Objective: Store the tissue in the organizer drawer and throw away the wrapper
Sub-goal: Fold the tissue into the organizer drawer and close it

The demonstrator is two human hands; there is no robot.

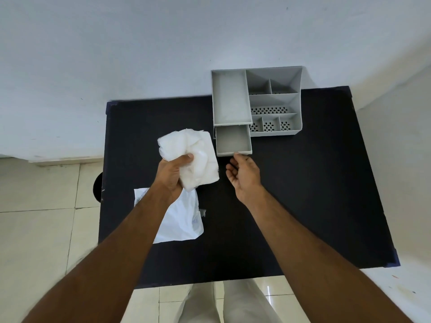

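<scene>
My left hand [173,174] grips a white stack of tissue [196,155] above the middle of the black table. A flat white plastic wrapper [180,220] lies on the table under my left forearm. The grey organizer [256,101] stands at the table's far edge, and its small drawer [233,141] is pulled out toward me and holds nothing. My right hand [245,174] is just in front of the drawer, fingers loosely curled, with a fingertip touching the drawer's front edge.
The black table [303,194] stands against a white wall. The organizer has several open compartments with perforated floors. A dark round object [98,186] shows beside the table's left edge, over a tiled floor. My legs are below the near edge.
</scene>
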